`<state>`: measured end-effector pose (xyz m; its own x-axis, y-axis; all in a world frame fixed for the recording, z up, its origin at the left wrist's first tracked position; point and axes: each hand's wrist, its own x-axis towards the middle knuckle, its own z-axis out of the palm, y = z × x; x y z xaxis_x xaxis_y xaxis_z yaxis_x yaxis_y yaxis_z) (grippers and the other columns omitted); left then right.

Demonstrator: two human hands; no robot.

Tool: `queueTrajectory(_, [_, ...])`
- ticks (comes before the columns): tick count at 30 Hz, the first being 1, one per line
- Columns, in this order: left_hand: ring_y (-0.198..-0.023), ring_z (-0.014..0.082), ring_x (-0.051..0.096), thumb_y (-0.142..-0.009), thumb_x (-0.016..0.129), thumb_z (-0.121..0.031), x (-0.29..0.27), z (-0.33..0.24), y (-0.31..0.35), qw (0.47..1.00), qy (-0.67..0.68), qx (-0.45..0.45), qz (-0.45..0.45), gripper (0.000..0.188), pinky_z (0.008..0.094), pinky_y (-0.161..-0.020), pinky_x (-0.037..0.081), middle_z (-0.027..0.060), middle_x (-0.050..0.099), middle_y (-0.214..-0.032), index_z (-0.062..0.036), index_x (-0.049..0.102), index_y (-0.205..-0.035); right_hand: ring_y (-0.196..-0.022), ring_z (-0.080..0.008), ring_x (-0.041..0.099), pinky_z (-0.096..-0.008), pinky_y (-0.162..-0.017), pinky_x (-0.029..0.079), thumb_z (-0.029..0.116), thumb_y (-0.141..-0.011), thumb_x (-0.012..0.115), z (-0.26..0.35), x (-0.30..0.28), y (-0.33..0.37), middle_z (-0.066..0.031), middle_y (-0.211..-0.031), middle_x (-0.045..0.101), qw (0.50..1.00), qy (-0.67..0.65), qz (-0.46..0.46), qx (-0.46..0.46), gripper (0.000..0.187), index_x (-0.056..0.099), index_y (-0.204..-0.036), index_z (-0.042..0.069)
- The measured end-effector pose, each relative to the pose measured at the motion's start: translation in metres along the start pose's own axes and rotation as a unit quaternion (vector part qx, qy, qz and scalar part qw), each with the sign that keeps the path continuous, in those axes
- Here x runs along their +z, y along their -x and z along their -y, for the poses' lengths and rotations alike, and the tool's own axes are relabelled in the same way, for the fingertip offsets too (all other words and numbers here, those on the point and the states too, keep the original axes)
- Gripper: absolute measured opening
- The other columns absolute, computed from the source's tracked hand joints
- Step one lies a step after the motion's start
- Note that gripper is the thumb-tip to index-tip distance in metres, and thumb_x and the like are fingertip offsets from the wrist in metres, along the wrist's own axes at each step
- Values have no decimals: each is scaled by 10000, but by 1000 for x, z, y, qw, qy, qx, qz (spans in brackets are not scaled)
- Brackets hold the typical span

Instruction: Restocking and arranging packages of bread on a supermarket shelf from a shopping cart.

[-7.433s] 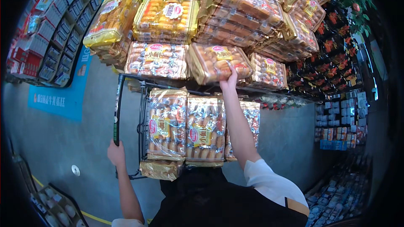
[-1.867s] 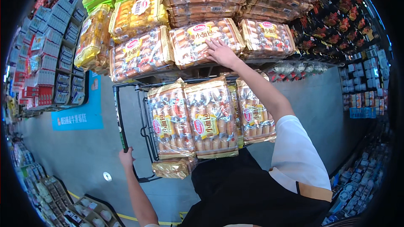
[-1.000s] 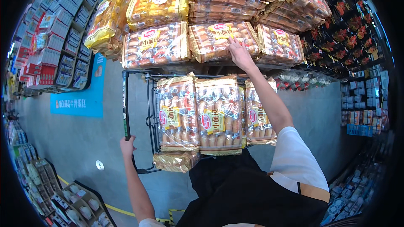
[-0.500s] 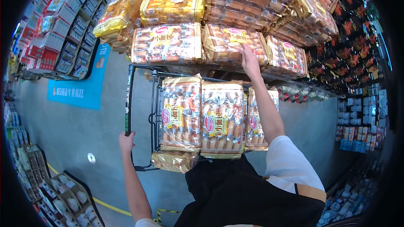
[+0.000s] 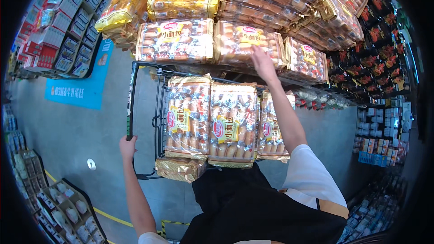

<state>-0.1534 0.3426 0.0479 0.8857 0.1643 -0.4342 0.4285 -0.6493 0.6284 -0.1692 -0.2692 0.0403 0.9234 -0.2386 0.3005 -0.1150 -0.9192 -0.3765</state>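
My left hand [image 5: 128, 147] is closed around the black handle [image 5: 131, 99] of a shopping cart [image 5: 159, 115]. My right hand [image 5: 264, 65] reaches forward over the front of a clear-wrapped pack of small bread rolls [image 5: 233, 43] on the display. Its fingers look stretched out against the wrapper, slightly blurred, with no grip visible. Similar packs of rolls stand in the cart: one at the left [image 5: 187, 140], one in the middle [image 5: 233, 147], and one at the right [image 5: 272, 140], partly behind my right forearm. Another pack [image 5: 180, 169] lies at the cart's near end.
More roll packs flank the touched one, at its left [image 5: 175, 49] and right [image 5: 305, 65]. Yellow packs [image 5: 183, 0] and tall brown stacks [image 5: 262, 0] rise behind. Shelves of boxes [image 5: 74, 40] stand at far left, dark packages [image 5: 377, 45] at right, and a low rack [image 5: 70, 208] at near left.
The display, cart and left hand now appear slightly further left and higher in the view. My right hand has shifted a little left and down across the roll pack's front.
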Motion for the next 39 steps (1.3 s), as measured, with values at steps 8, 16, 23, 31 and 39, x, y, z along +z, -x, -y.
queueTrajectory(8, [-502,130,510,-780,666,-221,-4,-2,0,1000,-4,-9,-3,233,297,-416,481,11,484,-591,4,609,-771,-1378,-326,277,-559,-1109,190,403,-835,644,0,29,10,-113,-1458,371,997,72,-6,-22,425,549,-994,21])
queueTrajectory(16, [-473,129,498,-772,670,-232,-1,0,0,1000,-12,7,-6,246,289,-420,479,17,476,-571,11,631,-789,-1370,-378,267,-592,-1078,209,410,-762,711,10,34,-23,-142,-1472,340,991,110,-15,77,440,573,-953,38])
queueTrajectory(23, [-503,150,542,-770,681,-245,-6,-1,0,1000,-7,-2,-13,276,307,-430,497,42,518,-600,23,615,-785,-1383,-360,249,-543,-1105,208,376,-780,700,102,38,-30,-235,-1452,303,997,62,46,-19,595,486,-1154,-35])
queueTrajectory(31, [-469,121,500,-772,670,-222,0,0,3,1000,-23,-8,-20,226,279,-432,474,15,494,-570,-1,646,-813,-1393,-330,231,-651,-1083,152,382,-772,690,208,110,-107,-125,-1486,298,948,84,61,-301,632,469,-1317,151])
queueTrajectory(39, [-470,131,511,-775,686,-226,3,-6,7,999,-24,-32,-17,237,288,-442,486,28,510,-581,5,641,-802,-1421,-352,146,-740,-1026,55,409,-899,519,226,162,-147,-155,-1533,193,971,76,107,-202,533,407,-1389,231])
